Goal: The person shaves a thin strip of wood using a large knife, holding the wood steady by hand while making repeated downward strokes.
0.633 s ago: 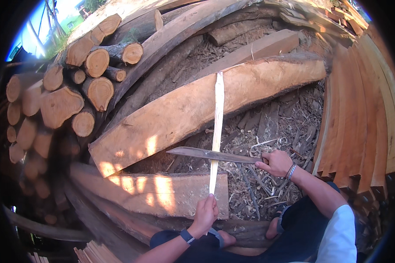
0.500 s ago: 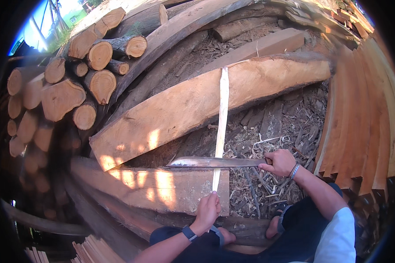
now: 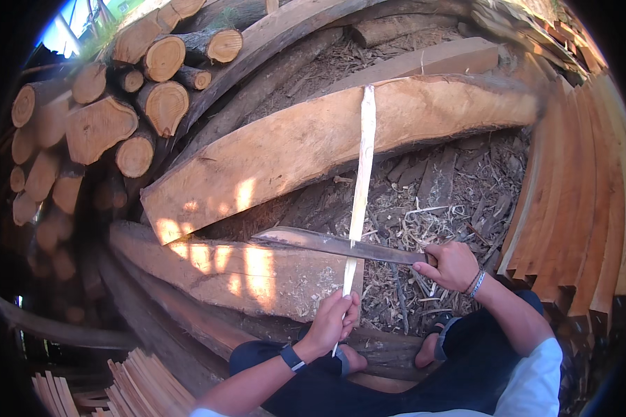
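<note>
My left hand is closed around the near end of a long pale wooden stick. The stick's thin tip sticks out below my fist, and its far end lies across a thick sawn slab. In my right hand is the handle of a machete. Its long blade points left and crosses the stick a little beyond my left hand, the tip slightly farther away than the handle. Blade and stick appear to touch. Under them is the end of a nearer slab.
Cut logs are stacked at the far left. Long reddish boards lean along the right. Shavings and bark cover the ground between the slabs. Thin sawn strips stand at the lower left. My feet are close by.
The machete has tilted, its tip now farther away and its handle nearer. My left hand has shifted on the stick, leaving its tip showing below the fist. The view has moved slightly.
</note>
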The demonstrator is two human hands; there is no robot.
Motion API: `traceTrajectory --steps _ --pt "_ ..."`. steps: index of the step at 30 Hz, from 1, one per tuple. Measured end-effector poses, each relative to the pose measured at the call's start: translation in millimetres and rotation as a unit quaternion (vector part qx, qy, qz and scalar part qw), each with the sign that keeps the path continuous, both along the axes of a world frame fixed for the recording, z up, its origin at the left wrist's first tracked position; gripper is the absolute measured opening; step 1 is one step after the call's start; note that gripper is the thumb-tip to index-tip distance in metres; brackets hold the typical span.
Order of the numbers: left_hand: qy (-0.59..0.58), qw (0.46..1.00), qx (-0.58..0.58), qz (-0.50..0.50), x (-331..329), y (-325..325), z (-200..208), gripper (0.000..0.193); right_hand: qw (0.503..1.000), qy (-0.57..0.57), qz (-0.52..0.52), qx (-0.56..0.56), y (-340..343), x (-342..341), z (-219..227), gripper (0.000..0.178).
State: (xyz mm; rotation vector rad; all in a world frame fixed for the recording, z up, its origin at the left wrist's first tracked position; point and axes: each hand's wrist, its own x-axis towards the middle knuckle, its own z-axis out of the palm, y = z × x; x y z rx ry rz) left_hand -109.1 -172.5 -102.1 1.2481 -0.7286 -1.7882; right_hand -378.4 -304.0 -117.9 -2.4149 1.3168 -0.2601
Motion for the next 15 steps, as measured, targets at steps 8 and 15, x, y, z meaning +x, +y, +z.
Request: traceTrajectory --steps 8,15 --pt "0.013 0.999 -0.019 -0.047 0.1 -2.8 22.6 0.019 0.999 -0.024 -0.021 0.039 14.6 -4.4 12.4 0.058" --pt "0.019 1.000 0.011 -0.004 -3.7 -1.6 24.3 0.019 1.000 0.001 0.010 0.021 22.7 -6.3 31.0 0.055"
